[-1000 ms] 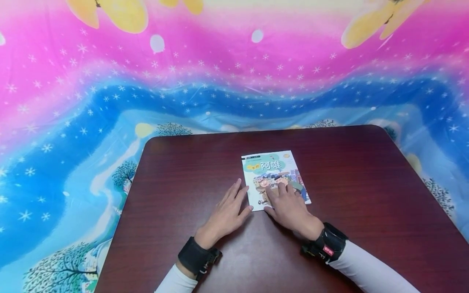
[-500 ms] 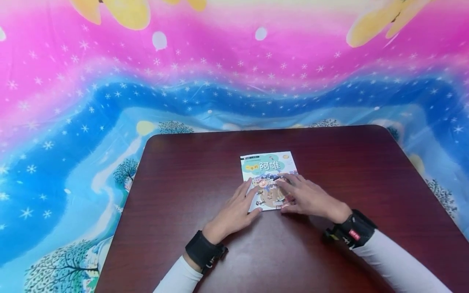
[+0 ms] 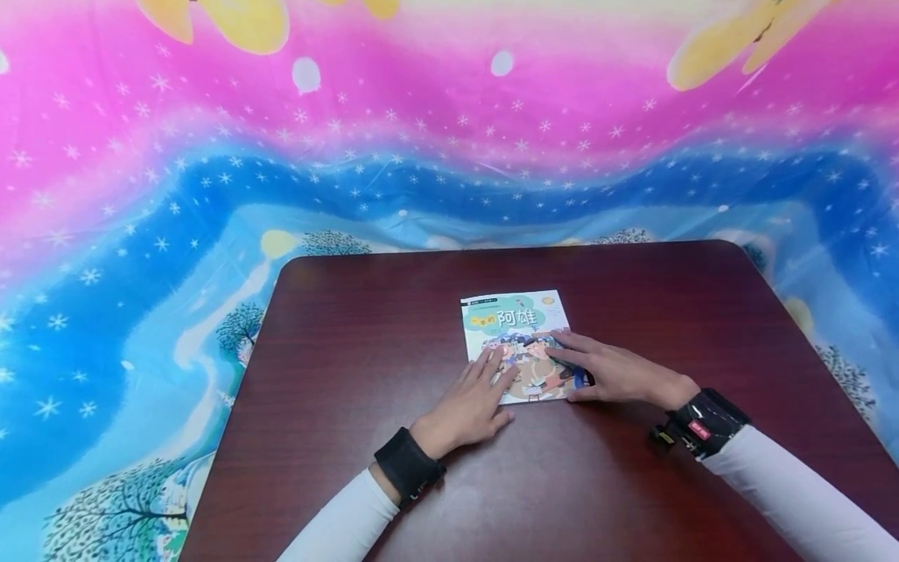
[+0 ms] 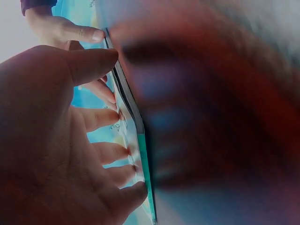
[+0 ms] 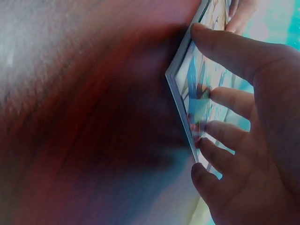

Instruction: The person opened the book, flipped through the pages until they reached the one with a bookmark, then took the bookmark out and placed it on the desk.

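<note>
Left hand (image 3: 465, 404), right hand (image 3: 618, 373), grip uncurled, touching book (image 3: 516, 318) near side edges, table (image 3: 358, 336) around

A dark reddish-brown, wood-grained table (image 3: 365, 351) with rounded far corners is backed and flanked by a pink-and-blue fabric backdrop (image 3: 435, 117), which is printed with white snowflakes (image 3: 47, 407), trees (image 3: 115, 507) and yellow winged shapes (image 3: 253, 23), while a soft pale sheen (image 3: 485, 484) is reflected from the table's nearer surface.
</note>
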Demonstrator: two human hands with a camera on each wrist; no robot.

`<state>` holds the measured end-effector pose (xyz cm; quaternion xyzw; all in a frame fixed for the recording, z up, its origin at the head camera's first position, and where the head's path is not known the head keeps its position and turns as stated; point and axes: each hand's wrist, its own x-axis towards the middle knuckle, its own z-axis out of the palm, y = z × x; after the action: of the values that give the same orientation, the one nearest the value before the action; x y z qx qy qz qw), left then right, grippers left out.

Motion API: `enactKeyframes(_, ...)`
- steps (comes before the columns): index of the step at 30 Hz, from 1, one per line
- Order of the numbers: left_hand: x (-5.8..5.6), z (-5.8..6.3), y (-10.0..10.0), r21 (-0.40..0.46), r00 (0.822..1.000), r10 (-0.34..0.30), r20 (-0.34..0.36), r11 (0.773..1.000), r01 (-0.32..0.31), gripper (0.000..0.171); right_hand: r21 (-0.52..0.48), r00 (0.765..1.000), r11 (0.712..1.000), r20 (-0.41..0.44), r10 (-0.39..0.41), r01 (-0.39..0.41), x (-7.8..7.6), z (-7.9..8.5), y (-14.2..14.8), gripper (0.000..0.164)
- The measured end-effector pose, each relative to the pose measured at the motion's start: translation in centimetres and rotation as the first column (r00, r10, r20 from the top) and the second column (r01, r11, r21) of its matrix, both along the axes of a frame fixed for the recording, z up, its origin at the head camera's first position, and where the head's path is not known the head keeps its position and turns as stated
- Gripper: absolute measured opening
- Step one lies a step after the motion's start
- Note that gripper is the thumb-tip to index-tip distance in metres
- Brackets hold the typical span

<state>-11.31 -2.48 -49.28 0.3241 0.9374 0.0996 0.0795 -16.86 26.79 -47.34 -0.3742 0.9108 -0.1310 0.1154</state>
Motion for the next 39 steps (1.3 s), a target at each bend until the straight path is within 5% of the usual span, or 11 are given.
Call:
enactKeyframes(9, 0.3, 0.4, -1.1, 0.035, 0.999, 0.009, 0.035, 0.999, -0.01, 0.068, -0.018, 0.999, 1.0, -0.052, 0.009, -0.01, 0.7, -0.4, -1.5, 0.077)
enactKeyframes(25, 1.9, 0.1, -6.0, 0.075, 0.994, 0.06, 0.09, 0.995, -0.066, 0.064, -0.005, 0.995, 0.999, -0.092, 0.038, -0.038, 2.0, -1.2, -6.8, 0.08)
enactKeyframes(39, 2.7, 0.1, -8.2, 0.069, 0.998, 0.062, 0.031, 0.996, -0.064, 0.059, 0.003, 0.996, 0.996, -0.027, 0.085, -0.085, 2.3, -0.9, -8.1, 0.079)
